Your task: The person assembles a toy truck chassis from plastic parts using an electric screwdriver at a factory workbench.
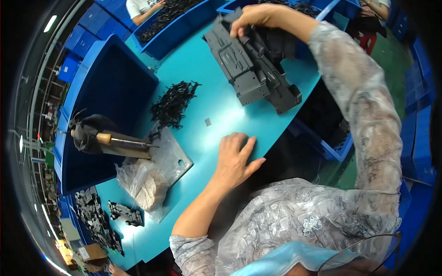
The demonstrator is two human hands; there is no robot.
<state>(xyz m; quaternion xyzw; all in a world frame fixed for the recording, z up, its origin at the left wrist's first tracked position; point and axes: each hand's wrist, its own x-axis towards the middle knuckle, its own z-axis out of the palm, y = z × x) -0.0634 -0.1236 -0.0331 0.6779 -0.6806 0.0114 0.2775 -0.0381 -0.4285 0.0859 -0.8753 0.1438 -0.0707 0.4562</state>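
My right hand [255,17] is closed over the top end of a stack of dark grey plastic parts [251,64] lying on the far side of the teal table [207,92]. My left hand [235,158] rests flat and empty near the table's front edge. The stack looks stiff, ribbed and moderately heavy; I judge the layers may slide apart, so the outer ends are the safest hold. Black sprue scraps [174,103] lie just left of it. A blue bin [108,87] and a soldering iron [115,140] bound the left side. Bare table remains between my hands.
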